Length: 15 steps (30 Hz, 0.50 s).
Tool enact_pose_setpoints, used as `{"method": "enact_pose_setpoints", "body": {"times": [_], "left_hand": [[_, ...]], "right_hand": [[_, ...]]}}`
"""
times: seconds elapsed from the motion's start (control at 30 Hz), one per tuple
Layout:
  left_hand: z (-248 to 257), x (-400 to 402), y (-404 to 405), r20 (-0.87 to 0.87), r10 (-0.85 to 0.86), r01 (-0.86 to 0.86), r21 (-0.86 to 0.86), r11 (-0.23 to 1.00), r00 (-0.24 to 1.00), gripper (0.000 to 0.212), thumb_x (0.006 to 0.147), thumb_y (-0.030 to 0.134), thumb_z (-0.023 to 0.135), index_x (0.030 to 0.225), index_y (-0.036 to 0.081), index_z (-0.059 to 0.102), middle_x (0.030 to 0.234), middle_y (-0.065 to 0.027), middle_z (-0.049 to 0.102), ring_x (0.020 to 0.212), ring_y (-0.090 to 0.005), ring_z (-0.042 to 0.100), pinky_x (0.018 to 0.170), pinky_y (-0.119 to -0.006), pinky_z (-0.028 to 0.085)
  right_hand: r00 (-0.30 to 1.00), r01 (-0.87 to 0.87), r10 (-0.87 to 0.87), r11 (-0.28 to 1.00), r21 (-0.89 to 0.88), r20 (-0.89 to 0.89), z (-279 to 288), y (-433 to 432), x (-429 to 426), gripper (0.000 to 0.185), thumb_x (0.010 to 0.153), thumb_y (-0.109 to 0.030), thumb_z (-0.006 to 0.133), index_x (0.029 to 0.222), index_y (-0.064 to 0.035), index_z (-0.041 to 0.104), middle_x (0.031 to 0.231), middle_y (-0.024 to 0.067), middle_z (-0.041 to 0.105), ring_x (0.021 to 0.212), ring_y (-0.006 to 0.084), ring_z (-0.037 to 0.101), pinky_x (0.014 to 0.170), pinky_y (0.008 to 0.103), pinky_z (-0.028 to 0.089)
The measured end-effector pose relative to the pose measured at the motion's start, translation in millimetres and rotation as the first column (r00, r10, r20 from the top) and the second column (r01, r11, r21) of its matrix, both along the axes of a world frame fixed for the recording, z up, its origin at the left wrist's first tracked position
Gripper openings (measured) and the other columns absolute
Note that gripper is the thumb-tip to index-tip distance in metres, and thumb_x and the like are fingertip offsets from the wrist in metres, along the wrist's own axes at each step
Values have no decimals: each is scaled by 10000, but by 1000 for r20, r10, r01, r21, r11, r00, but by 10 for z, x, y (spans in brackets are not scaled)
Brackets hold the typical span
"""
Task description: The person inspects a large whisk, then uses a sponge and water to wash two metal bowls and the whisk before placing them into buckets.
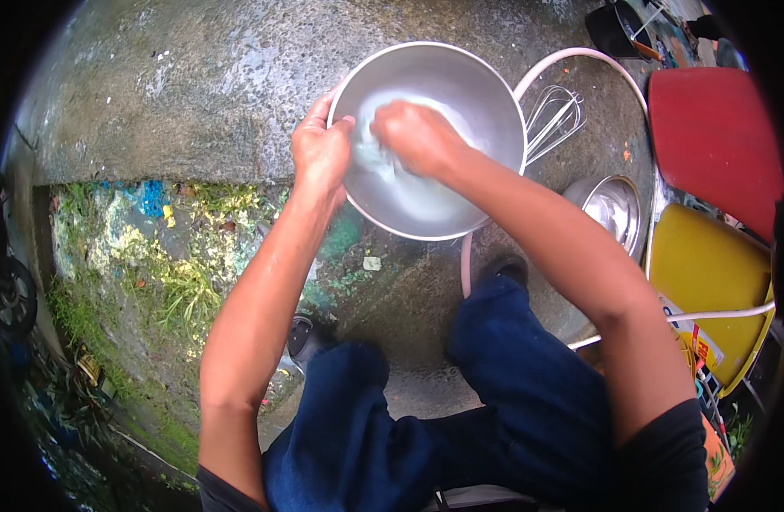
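A large metal mixing bowl (424, 214) is tilted in front of me, its inside facing up towards the camera. My left hand (321, 144) grips its left rim, with the thumb over the edge and the fingers behind. Inside the bowl my right hand (414, 134) is curled and blurred by motion. A pale, whitish-green smear or suds (382, 163) shows beneath it; whether the fingers hold a sponge or cloth is unclear. Just right of the bowl a wire balloon whisk (555, 121) lies on the concrete. A smaller shiny metal bowl (613, 211) rests beyond my right forearm.
A pale pink hose (577, 52) curves over the wet concrete (206, 89) and passes behind the large bowl. At the right are a red plastic object (712, 141), a yellow plastic tub (705, 262) with a label, and a black bucket (613, 32). Mossy, weedy ground (155, 275) drops away at left.
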State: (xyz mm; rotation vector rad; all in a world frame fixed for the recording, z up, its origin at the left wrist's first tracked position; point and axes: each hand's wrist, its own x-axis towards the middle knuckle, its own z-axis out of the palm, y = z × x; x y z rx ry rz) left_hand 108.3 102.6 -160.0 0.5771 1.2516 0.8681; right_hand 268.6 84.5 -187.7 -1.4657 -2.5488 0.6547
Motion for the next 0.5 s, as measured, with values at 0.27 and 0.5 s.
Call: {"method": "enact_pose_setpoints", "body": {"times": [0.27, 0.5], "left_hand": [[122, -39, -10, -45, -40, 41, 17, 999, 998, 458, 893, -109, 482, 1298, 59, 611, 1157, -106, 677, 983, -166, 653, 835, -296, 537], [22, -176, -35, -98, 31, -29, 14, 999, 995, 435, 899, -98, 480, 1281, 61, 615, 1155, -106, 672, 962, -170, 656, 827, -301, 539]], "right_hand": [[999, 28, -34, 989, -148, -33, -37, -139, 16, 115, 780, -77, 663, 863, 2, 649, 895, 172, 651, 879, 345, 660, 771, 469, 531], [997, -40, 45, 997, -73, 68, 1, -353, -208, 142, 770, 6, 569, 897, 22, 631, 967, 190, 645, 883, 355, 674, 743, 435, 563]]}}
